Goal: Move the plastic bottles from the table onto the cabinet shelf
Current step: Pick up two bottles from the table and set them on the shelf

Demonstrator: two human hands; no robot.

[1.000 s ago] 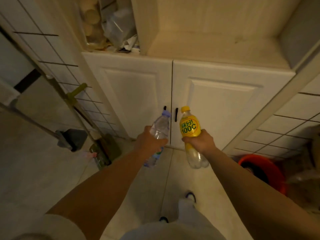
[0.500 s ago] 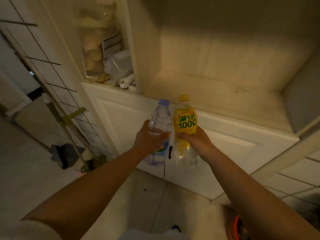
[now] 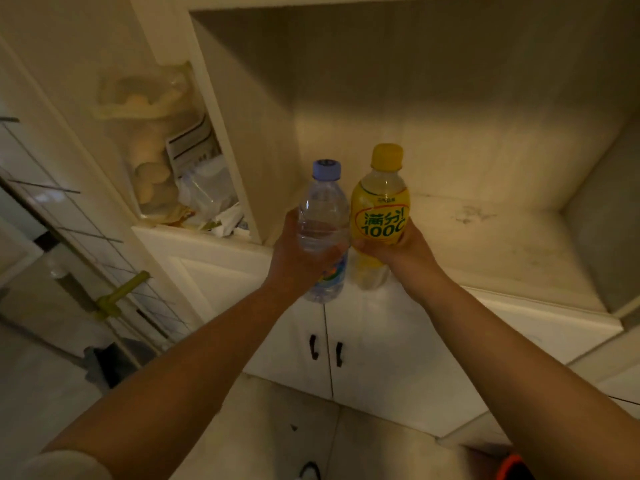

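A pale cream cabinet (image 3: 381, 341) is being viewed from above and in front, its painted fronts smooth and matte. A broad open cabinet shelf (image 3: 502, 244) is being shown in its upper part: a deep rectangular recess lined with faintly grained wood-look board, its floor marked with a few dark scuffs. Below the shelf, two flat panelled doors (image 3: 398, 368) are meeting at a thin vertical seam, each carrying a small dark curved handle (image 3: 313, 347). To the left, a narrow side compartment (image 3: 173, 161) is being filled with crumpled clear plastic bags and pale rounded items, too blurred to be told apart. Glossy pale floor tiles (image 3: 284, 434) are being seen beneath.

Two bare forearms are being stretched forward from the bottom corners. A clear bottle (image 3: 323, 216) of thin ribbed plastic, with a pale purple screw cap and a colourful label band low on its body, is being held upright in the left hand (image 3: 294, 261), whose grip is being wrapped closed around its middle. A yellow bottle (image 3: 380, 209), rounder in the shoulder, with a yellow cap and a glossy yellow label bearing green characters and "100C", is being clasped around its lower half by the right hand (image 3: 398, 251). The two bottles are being held side by side, touching or nearly so, in the air at the shelf's front edge.
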